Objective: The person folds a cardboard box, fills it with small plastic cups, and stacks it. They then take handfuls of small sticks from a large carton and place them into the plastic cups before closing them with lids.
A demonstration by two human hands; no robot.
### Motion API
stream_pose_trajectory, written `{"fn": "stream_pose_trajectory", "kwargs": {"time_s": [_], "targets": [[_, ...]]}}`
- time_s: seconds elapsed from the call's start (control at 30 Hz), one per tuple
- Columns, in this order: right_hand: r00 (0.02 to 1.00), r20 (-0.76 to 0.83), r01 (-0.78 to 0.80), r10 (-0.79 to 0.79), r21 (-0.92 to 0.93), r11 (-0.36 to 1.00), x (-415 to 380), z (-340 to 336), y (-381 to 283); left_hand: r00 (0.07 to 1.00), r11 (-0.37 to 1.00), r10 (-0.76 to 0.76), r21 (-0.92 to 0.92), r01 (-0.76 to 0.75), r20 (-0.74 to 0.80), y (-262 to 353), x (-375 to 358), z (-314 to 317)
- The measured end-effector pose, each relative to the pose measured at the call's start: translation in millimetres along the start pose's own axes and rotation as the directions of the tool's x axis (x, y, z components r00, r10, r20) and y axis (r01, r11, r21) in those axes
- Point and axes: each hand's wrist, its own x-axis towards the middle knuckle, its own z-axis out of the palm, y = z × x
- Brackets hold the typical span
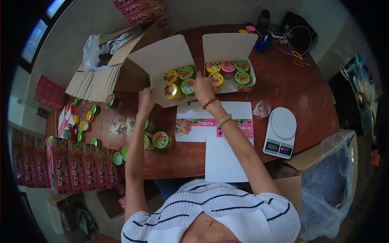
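A white-lined open box (pixel 160 89) with yellow-lidded and green-lidded tubs stands before me, its lid raised. My left hand (pixel 146 99) is closed at the box's left edge, fingertips partly hidden. My right hand (pixel 204 87) is closed around the box's right side, beside a green-lidded tub (pixel 187 86). Just to the right stands a second open box (pixel 253 77) with yellow, pink and green tubs. Below my hands lies a flat unfolded carton (pixel 227 162) with a pink printed strip. Several green-lidded tubs (pixel 161 139) stand near my left forearm.
A white digital scale (pixel 279 131) and a crumpled clear plastic piece (pixel 261 109) are at right. Loose green and yellow lids (pixel 84 126) lie at left, behind stacked pink boxes (pixel 77 166). A cardboard carton (pixel 133 77) stands back left; scissors (pixel 298 58) lie back right.
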Motion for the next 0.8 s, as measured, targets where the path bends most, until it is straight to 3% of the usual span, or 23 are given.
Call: {"fn": "stream_pose_trajectory", "kwargs": {"time_s": [0.1,0.17,0.23,0.33,0.37,0.43,0.47,0.5,0.53,0.57,0.6,0.63,0.67,0.73,0.8], "targets": [[0.992,0.115,-0.034,0.052,-0.154,0.988,11.8,-9.9,11.1,0.992,1.0,0.005,0.023,-0.008,0.127,9.7,11.8,30.6],[0.995,0.043,-0.087,0.092,-0.113,0.99,4.5,-13.3,6.0,0.99,0.997,-0.01,-0.074,0.021,0.14,12.2,10.9,22.9],[0.997,-0.04,0.069,-0.071,-0.051,0.996,-9.3,-17.8,16.1,0.989,0.983,-0.033,-0.173,0.059,0.146,7.1,0.0,-2.8],[0.975,-0.105,0.203,-0.197,0.054,0.978,-45.2,-37.8,-0.1,0.995,0.972,0.086,-0.225,-0.074,0.045,-32.6,-45.0,-66.8],[0.966,-0.108,0.245,-0.237,0.076,0.966,-61.2,-44.0,-14.4,0.992,0.974,-0.025,-0.221,0.052,0.123,-29.8,-65.0,-99.6],[0.947,0.206,0.205,-0.248,0.209,0.956,-94.4,-45.9,-34.1,0.951,0.965,-0.169,-0.152,0.212,0.258,-42.3,-95.4,-135.8],[0.904,0.351,0.104,-0.244,0.375,0.921,-110.9,-36.5,-46.0,0.965,0.991,-0.091,-0.07,0.112,0.245,-54.0,-111.3,-134.0],[0.842,0.404,0.182,-0.358,0.412,0.893,-125.2,-29.4,-60.1,0.97,1.0,-0.005,0.01,0.002,0.245,-47.9,-124.2,-135.5],[0.768,0.445,0.254,-0.461,0.449,0.857,-138.4,-23.2,-74.8,0.923,0.998,-0.033,-0.038,0.051,0.382,-40.7,-131.0,-135.5],[0.729,0.487,0.287,-0.482,0.421,0.86,-150.9,-14.7,-89.7,0.919,0.994,-0.006,-0.097,0.049,0.395,-35.3,-137.3,-129.1],[0.724,0.491,0.288,-0.484,0.423,0.859,-158.3,-0.7,-96.1,0.912,0.986,0.025,-0.158,0.044,0.409,-33.8,-143.0,-120.8],[0.741,0.459,0.31,-0.491,0.414,0.856,-166.0,18.6,-95.1,0.936,0.993,0.097,-0.09,-0.07,0.339,-38.9,-148.3,-105.1],[0.756,0.425,0.335,-0.498,0.403,0.852,-170.0,35.7,-92.4,0.937,0.993,0.097,-0.092,-0.069,0.336,-37.8,-151.5,-95.6],[0.765,0.44,0.286,-0.47,0.421,0.861,-167.4,52.6,-96.1,0.958,0.987,-0.085,-0.11,0.119,0.274,-29.4,-158.1,-82.0],[0.818,0.422,0.197,-0.39,0.431,0.88,-164.7,60.8,-106.6,0.954,0.982,-0.161,-0.059,0.181,0.253,-21.8,-162.4,-78.1]]}}
